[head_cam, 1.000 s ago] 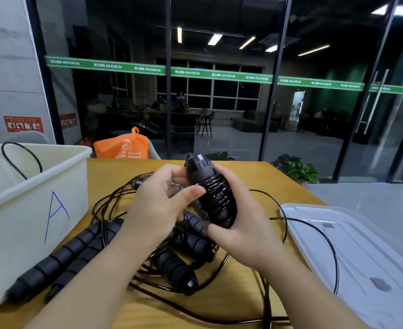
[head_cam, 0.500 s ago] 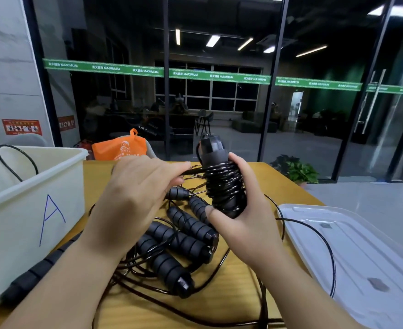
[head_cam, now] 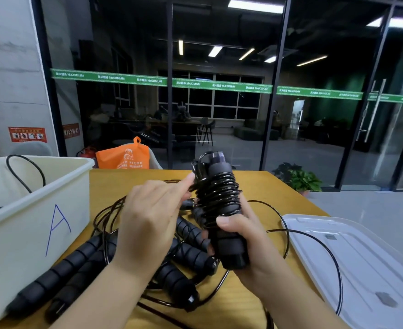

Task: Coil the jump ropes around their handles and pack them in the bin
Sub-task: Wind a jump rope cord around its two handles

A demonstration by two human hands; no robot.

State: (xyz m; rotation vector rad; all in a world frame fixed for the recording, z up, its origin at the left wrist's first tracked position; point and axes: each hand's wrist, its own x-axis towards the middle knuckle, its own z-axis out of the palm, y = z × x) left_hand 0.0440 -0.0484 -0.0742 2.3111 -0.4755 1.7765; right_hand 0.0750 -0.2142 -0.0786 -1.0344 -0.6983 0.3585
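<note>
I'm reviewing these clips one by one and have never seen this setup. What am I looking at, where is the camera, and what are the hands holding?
There is no machine here: a person wears a wide-angle camera on the head, looking down at their own hands. The right hand grips a bundle of jump-rope handles with black cord coiled around them. The left hand touches the coil with its fingertips. More loose jump ropes lie on the wooden table. A white bin marked A stands at left, its lid lies at right.

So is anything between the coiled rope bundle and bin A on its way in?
Nothing visible blocks it. The coiled bundle is held above the table by the right hand; bin A sits open-topped to the left, with a rope loop sticking up inside.
</note>
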